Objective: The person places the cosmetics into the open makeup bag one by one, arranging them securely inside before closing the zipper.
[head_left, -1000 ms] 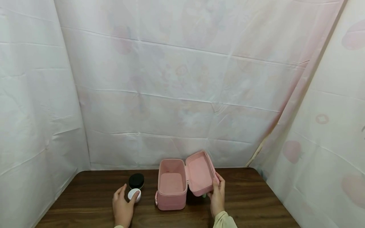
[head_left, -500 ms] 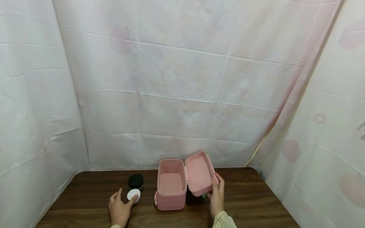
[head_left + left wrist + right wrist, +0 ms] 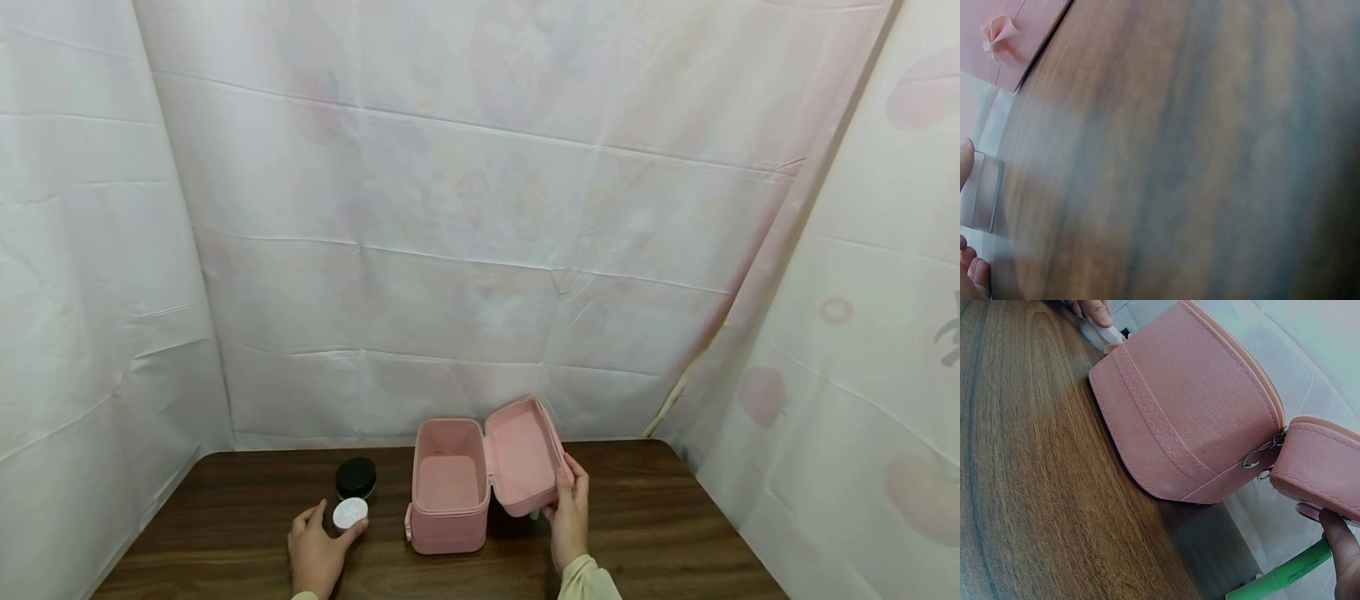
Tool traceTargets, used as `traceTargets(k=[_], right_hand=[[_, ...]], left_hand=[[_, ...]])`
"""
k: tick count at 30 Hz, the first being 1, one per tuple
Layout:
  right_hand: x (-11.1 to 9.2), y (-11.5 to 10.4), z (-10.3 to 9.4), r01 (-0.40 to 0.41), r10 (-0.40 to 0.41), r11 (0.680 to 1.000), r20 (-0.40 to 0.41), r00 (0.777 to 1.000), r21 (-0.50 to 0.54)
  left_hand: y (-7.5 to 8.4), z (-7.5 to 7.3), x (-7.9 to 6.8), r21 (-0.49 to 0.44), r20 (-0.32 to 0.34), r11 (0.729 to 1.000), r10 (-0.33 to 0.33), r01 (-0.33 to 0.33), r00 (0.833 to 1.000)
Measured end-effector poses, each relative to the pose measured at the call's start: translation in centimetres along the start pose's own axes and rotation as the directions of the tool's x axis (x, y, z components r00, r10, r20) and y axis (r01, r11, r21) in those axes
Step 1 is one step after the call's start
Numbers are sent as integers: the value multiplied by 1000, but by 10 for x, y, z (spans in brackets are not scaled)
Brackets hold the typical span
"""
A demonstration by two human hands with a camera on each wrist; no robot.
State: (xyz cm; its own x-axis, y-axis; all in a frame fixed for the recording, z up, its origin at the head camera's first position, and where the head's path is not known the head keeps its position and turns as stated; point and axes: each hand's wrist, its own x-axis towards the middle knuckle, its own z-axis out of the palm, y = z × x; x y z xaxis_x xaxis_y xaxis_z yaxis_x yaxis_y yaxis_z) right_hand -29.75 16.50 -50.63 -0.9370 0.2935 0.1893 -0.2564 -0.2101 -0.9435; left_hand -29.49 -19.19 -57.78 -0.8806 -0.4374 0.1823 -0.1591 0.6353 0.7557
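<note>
A pink zippered cosmetic case stands on the table, its lid swung out to the right. My right hand grips the lid by its right edge, thumb in front and fingers behind. At the left, my left hand is around a small round jar with a white top. Its thumb touches the jar's near right side, while the index fingertip shows a little apart from the left side. In the left wrist view, the jar has clear sides. A black-lidded jar stands just behind it.
A green tube lettered PROTECTION lies behind the lid, near my right hand. A pink bow decorates the case's left side. Pale printed cloth hangs behind and beside the wooden table.
My left hand's fingers first spread wider from the white-topped jar, then came back closer, and its thumb slid from the top to the side. The right hand and lid stay put.
</note>
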Motion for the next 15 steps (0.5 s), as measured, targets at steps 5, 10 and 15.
traceTargets(k=[5, 10, 15], right_hand=[[0, 1, 0, 3, -3, 1000, 2, 1000, -1], [0, 0, 0, 2, -2, 1000, -2, 1000, -3], [0, 1, -1, 4, -4, 1000, -4, 1000, 1]], left_hand=[[0, 0, -1, 5, -6, 1000, 5, -5, 1000], [0, 1, -2, 8, -9, 1000, 13, -13, 1000], [0, 1, -2, 16, -1, 1000, 19, -19, 1000]])
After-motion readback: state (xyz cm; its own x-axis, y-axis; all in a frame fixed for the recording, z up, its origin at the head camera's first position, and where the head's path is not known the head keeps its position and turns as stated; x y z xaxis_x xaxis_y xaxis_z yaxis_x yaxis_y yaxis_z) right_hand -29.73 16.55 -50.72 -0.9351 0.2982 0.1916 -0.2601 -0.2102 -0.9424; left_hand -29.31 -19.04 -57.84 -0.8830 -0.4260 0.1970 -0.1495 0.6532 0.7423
